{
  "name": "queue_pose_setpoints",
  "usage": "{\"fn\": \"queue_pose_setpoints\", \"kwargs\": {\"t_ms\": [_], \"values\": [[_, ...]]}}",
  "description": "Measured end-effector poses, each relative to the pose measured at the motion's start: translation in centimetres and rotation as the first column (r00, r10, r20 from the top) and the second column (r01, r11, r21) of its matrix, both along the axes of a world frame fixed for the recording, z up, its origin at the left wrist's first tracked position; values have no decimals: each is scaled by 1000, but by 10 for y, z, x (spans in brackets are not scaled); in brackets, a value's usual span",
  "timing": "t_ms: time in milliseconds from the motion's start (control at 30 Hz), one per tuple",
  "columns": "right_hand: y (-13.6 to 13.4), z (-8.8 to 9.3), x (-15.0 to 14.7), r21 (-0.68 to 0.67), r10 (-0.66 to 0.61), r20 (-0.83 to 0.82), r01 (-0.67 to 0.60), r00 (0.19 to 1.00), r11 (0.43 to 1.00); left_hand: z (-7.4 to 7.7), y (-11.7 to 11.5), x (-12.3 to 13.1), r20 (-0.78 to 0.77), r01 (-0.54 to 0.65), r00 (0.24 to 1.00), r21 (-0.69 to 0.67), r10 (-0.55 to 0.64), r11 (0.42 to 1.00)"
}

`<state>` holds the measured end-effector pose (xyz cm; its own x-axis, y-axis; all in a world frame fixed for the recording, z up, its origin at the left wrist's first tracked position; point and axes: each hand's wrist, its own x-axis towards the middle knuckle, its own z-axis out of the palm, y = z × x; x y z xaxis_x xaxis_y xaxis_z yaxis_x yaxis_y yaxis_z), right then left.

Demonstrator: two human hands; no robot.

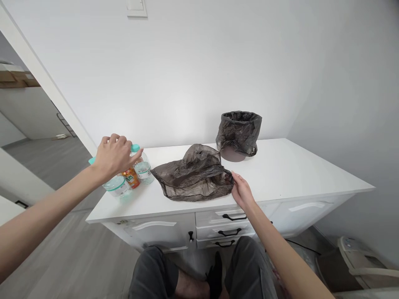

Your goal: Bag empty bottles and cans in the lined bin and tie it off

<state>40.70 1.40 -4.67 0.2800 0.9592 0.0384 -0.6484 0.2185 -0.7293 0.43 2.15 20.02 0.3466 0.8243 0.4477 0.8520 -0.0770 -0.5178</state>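
A dark, see-through plastic trash bag (195, 174) lies crumpled on the white cabinet top, its mouth gaping toward the front. My right hand (242, 192) pinches the bag's right edge between thumb and fingers. Over at the left, my left hand (114, 155) hovers above a small group of bottles, thumb stretched away from its bent fingers. Beneath and beside it stand a clear bottle with a teal cap (143, 170), another clear bottle (116, 185), and an orange container (131, 177) partly hidden between them.
Behind the bag, near the wall, stands a bin (238, 133) lined with a similar dark bag folded over its rim. The white cabinet (311, 174) has drawers with black handles. A doorway is at the left; a beige-and-brown object (358, 265) sits on the floor at the right.
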Motion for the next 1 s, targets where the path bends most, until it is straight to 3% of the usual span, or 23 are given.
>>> {"fn": "queue_pose_setpoints", "kwargs": {"t_ms": [233,367,467,567,633,700,800,867,933,1000], "values": [[-11,10,-3,-51,18,35,-16,999,999,3,-1,5,204,150,967,43,-155,988],[-51,31,-10,-22,72,299,-68,952,997,-1,-21,20,295,376,879,57,-375,925],[-98,61,-20,-28,258,602,-303,755,953,-21,-46,45,398,550,786,-104,-472,829],[-136,100,-31,-107,461,738,-589,493,801,-54,-69,71,544,668,699,-266,-464,695],[-146,122,-34,-79,479,751,-659,455,748,-77,-78,82,624,711,663,-352,-414,609],[-140,134,-30,24,375,749,-588,546,808,-97,-82,87,647,721,664,-419,-375,552],[-110,127,-14,202,37,729,-267,683,942,-114,-82,84,604,694,703,-464,-376,551],[-85,107,-4,279,-149,751,-104,644,955,-118,-81,80,575,678,720,-466,-388,569],[-64,80,-2,298,-181,854,-174,487,939,-119,-81,80,584,680,716,-454,-384,576],[-52,52,-8,259,-190,955,-323,227,910,-122,-83,85,625,700,680,-397,-383,594]]}}
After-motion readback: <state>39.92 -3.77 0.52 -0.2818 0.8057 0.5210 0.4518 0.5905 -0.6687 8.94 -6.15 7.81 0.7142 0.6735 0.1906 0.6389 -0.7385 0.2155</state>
